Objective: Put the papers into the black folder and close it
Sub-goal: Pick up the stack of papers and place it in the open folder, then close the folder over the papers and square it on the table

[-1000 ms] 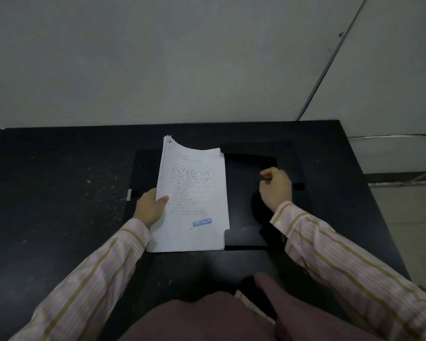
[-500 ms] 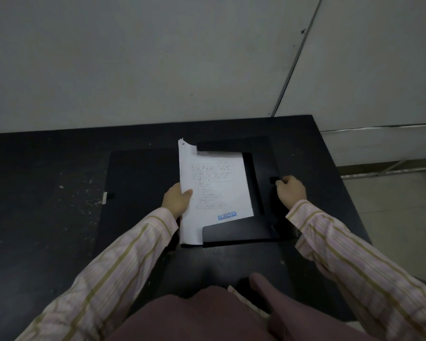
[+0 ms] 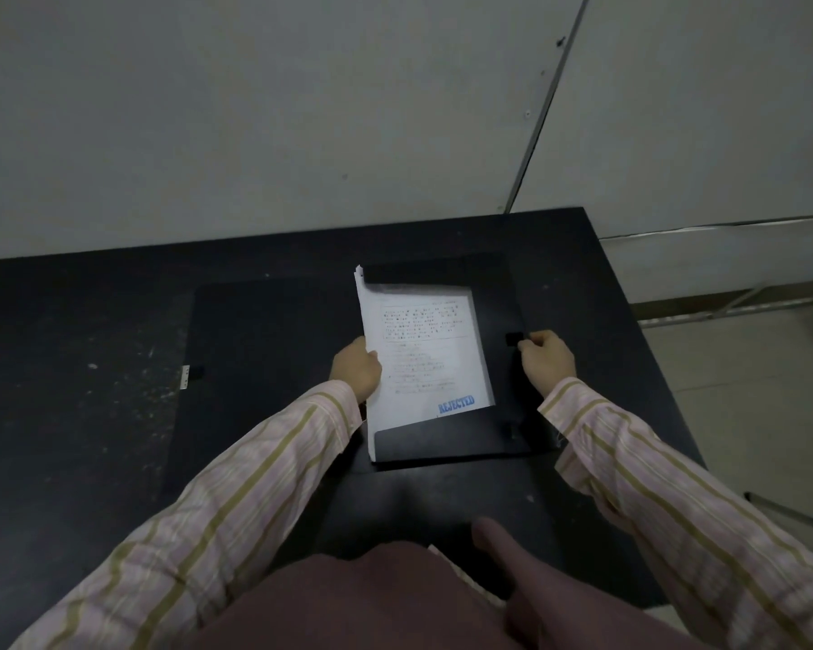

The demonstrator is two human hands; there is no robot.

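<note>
The black folder (image 3: 273, 330) lies open on the black table, its left cover flat. On its right half sits a stack of white papers (image 3: 423, 358) with a blue "REJECTED" stamp, tucked under the folder's top, right and bottom flaps. My left hand (image 3: 356, 368) grips the stack's left edge, thumb on top. At the folder's right edge my right hand (image 3: 546, 358) is closed on the flap, next to a small black tab (image 3: 513, 340).
The black table (image 3: 81, 415) is scuffed with pale specks at the left. A grey wall stands right behind it. The table's right edge (image 3: 639, 349) drops to a pale floor. A small white label (image 3: 185, 376) marks the folder's left edge.
The papers have slid rightwards into the folder's right half and now sit under its flaps. My right hand moved from the folder's middle to its right edge.
</note>
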